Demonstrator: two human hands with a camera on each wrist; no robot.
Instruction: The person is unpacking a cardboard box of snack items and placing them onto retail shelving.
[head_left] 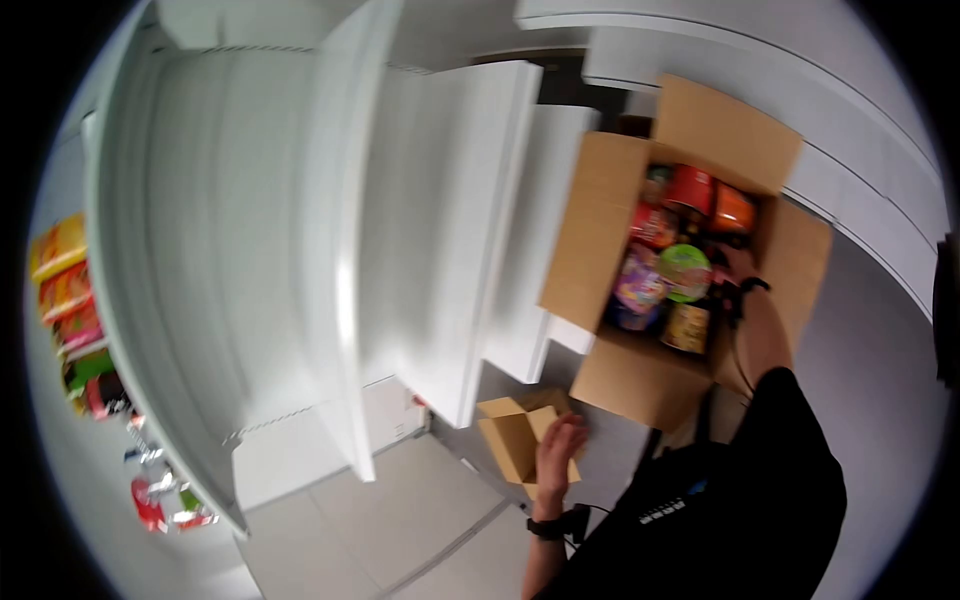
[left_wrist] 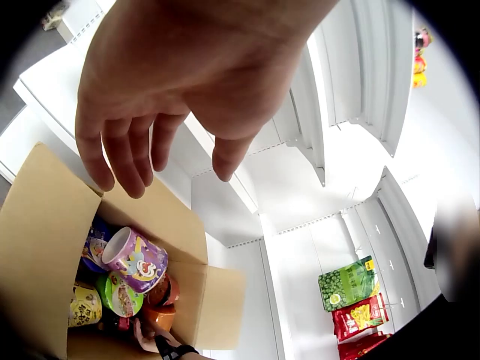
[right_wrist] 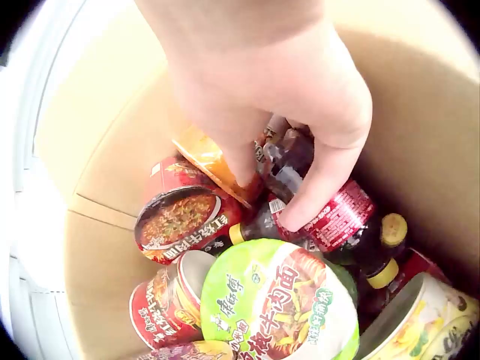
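Inside an open cardboard box point(head_left: 597, 230), my right hand point(head_left: 738, 263) reaches down among packed groceries. Its thumb and fingers grip a dark soda bottle point(right_wrist: 341, 217) with a red label, the thumb lying against that label. Just beside the bottle is an instant noodle cup with a green lid point(right_wrist: 277, 300). A red noodle cup point(right_wrist: 180, 217) lies tilted on the other side of the hand. My left hand point(left_wrist: 180, 82) holds nothing, its fingers loosely bent, and overlaps a small open carton point(head_left: 508, 440) on the floor in the head view.
White shelves point(head_left: 440, 230) rise to the left of the box. Packets point(head_left: 65, 290) hang along the far left. A purple patterned tub point(left_wrist: 136, 259) and a yellow tub point(head_left: 686, 327) are also in the box. Its flaps stand spread outward.
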